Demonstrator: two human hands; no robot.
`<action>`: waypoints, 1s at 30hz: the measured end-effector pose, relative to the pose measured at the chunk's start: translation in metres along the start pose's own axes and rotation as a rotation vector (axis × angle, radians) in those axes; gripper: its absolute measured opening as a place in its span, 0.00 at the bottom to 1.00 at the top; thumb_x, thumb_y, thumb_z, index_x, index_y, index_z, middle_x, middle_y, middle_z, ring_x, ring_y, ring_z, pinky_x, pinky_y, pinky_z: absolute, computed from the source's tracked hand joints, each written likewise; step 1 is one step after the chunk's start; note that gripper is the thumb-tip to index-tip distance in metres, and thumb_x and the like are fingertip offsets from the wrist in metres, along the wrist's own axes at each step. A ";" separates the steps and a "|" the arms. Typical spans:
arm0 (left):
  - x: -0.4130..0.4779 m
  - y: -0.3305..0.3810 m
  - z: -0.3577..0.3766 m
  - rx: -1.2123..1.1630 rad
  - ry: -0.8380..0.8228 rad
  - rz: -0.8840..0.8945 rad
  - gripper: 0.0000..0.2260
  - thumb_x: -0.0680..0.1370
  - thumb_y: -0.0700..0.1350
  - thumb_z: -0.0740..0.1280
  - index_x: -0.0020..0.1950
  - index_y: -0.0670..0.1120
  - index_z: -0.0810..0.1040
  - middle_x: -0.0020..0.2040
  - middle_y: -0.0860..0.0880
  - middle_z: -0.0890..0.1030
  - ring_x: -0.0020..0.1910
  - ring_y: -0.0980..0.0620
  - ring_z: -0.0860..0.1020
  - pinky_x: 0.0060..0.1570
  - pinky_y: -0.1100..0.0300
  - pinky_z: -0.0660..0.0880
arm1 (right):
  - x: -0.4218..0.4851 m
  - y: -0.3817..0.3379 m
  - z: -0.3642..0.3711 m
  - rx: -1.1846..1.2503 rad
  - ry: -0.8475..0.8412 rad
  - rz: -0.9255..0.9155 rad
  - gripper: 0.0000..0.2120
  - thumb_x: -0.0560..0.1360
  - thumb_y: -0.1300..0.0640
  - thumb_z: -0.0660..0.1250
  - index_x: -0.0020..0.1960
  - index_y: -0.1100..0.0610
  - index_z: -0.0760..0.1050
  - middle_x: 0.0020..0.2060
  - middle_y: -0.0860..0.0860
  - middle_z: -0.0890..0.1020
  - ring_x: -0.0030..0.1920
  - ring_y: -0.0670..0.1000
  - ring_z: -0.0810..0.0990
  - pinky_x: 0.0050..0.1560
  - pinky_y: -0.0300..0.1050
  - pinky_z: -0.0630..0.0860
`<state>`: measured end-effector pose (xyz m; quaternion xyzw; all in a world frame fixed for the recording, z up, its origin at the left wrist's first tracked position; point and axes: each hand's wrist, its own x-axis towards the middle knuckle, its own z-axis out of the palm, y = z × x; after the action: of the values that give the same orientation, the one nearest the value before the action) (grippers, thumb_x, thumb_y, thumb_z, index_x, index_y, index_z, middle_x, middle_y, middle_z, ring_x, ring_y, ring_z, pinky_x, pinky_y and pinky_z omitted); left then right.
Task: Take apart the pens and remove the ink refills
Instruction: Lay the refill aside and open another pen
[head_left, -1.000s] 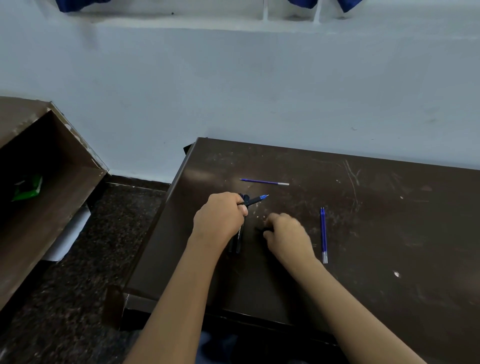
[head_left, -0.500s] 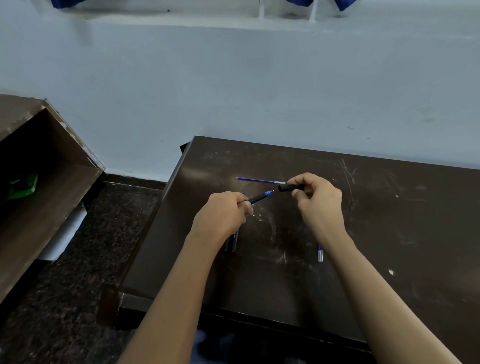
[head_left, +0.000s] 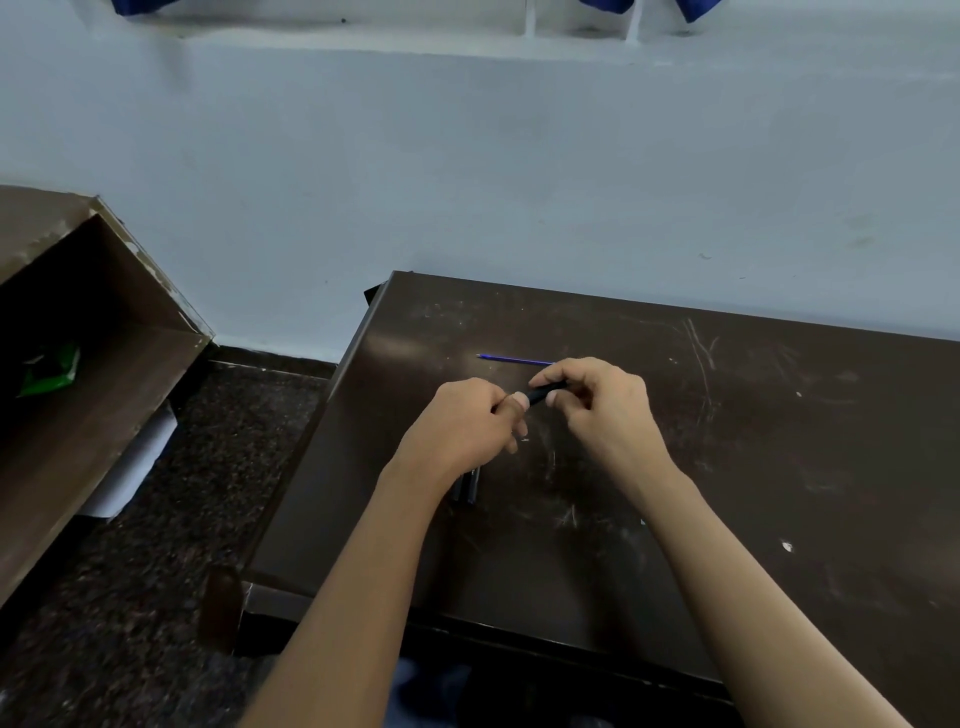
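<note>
Because a pen comes apart best when you pull or twist both ends, the left hand (head_left: 462, 426) curls its fingers round one end of the black pen (head_left: 545, 391), and the right hand (head_left: 608, 410) pinches the other end with thumb and fingertips. The pen is just above the surface (head_left: 779, 467), nearer its left edge than its right. A blue refill (head_left: 514, 359) lies behind the hands, toward the far edge. Some dark pen pieces (head_left: 467, 486) lie under the left wrist. I can read no words or brand anywhere.
</note>
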<state>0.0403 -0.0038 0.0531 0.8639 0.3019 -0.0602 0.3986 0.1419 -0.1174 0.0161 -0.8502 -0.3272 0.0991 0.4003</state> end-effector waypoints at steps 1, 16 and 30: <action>0.000 0.000 0.000 0.008 0.024 0.004 0.17 0.81 0.51 0.57 0.46 0.47 0.83 0.36 0.53 0.81 0.34 0.60 0.74 0.34 0.66 0.66 | 0.000 -0.001 0.001 0.015 -0.011 -0.020 0.12 0.73 0.67 0.67 0.49 0.54 0.83 0.46 0.47 0.81 0.40 0.38 0.76 0.42 0.18 0.66; -0.002 0.008 0.009 -0.114 0.083 -0.038 0.15 0.80 0.51 0.60 0.43 0.47 0.84 0.36 0.52 0.80 0.36 0.58 0.76 0.35 0.66 0.68 | -0.004 -0.003 -0.005 0.073 -0.032 -0.110 0.15 0.73 0.72 0.61 0.46 0.55 0.81 0.45 0.47 0.79 0.47 0.39 0.76 0.45 0.22 0.66; 0.003 0.010 0.016 -0.497 0.060 -0.093 0.13 0.81 0.47 0.57 0.45 0.48 0.80 0.36 0.52 0.79 0.29 0.58 0.70 0.29 0.64 0.66 | -0.007 -0.017 -0.011 0.381 0.186 0.270 0.14 0.73 0.55 0.69 0.58 0.48 0.74 0.46 0.45 0.82 0.44 0.45 0.81 0.45 0.34 0.75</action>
<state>0.0503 -0.0193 0.0478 0.7262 0.3584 0.0235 0.5862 0.1335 -0.1203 0.0348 -0.8009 -0.1478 0.1329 0.5649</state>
